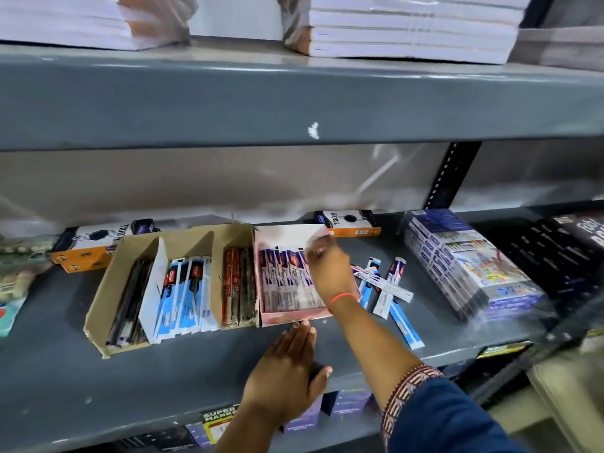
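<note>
A pink open box (292, 316) stands on the grey shelf (183, 374), filled with several purple-and-white pen packets (283, 282) standing on end. My right hand (330, 268) reaches into the box from the right, its fingers curled over the top of one packet at the back; the grip is blurred. My left hand (286, 364) lies flat on the shelf in front of the box, fingers straight, fingertips touching the box's front wall. Several loose pen packets (384, 287) lie crossed on the shelf just right of the box.
A brown cardboard box (98, 308) with dividers holds black, blue and red pens at the left. Orange-and-white cartons (94, 243) lie behind. A wrapped stack of blue boxes (464, 263) and black boxes (568, 253) sit right. The upper shelf (294, 99) carries paper stacks (408, 31).
</note>
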The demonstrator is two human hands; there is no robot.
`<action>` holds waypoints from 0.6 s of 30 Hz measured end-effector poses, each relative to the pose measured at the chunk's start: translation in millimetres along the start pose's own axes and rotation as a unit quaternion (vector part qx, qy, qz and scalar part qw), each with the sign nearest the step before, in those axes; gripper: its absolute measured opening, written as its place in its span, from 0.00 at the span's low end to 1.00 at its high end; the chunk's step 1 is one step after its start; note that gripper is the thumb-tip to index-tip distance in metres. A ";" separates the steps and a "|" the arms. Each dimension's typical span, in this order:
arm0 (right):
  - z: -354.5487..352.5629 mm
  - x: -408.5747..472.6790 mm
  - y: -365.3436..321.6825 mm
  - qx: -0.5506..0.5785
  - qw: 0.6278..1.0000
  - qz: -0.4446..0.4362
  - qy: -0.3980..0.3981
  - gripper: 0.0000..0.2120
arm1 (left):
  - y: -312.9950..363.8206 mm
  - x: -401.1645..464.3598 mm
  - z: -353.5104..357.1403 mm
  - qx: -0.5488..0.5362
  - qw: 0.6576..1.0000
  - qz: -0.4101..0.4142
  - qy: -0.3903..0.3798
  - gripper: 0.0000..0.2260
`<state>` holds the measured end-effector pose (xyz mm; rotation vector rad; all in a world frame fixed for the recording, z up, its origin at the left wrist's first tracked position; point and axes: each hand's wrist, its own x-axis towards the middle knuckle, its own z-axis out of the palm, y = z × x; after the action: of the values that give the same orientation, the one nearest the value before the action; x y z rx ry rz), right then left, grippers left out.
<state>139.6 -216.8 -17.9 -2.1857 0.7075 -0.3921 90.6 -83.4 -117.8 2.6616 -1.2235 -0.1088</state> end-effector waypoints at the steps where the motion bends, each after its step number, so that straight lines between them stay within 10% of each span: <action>1: -12.8 3.0 10.5 0.013 0.998 0.010 0.067 0.11 | 0.9 0.2 -2.3 -0.001 1.000 -0.006 -0.001 0.34; 4: -46.4 16.4 56.2 -0.103 0.983 0.051 0.146 0.13 | 6.9 1.6 -10.1 0.041 0.999 0.004 0.011 0.43; 9: -61.8 19.0 98.2 -0.406 0.910 0.073 -0.026 0.19 | 3.5 1.6 -7.5 0.058 0.998 0.005 -0.035 0.50; 18: -63.3 23.9 93.3 -0.241 0.964 0.110 -0.003 0.13 | 3.5 -0.2 -7.6 0.019 1.000 0.001 0.000 0.51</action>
<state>94.4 -318.5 -47.7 -2.5161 1.1236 -0.1003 89.0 -84.3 -109.6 2.6929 -1.2409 -0.0846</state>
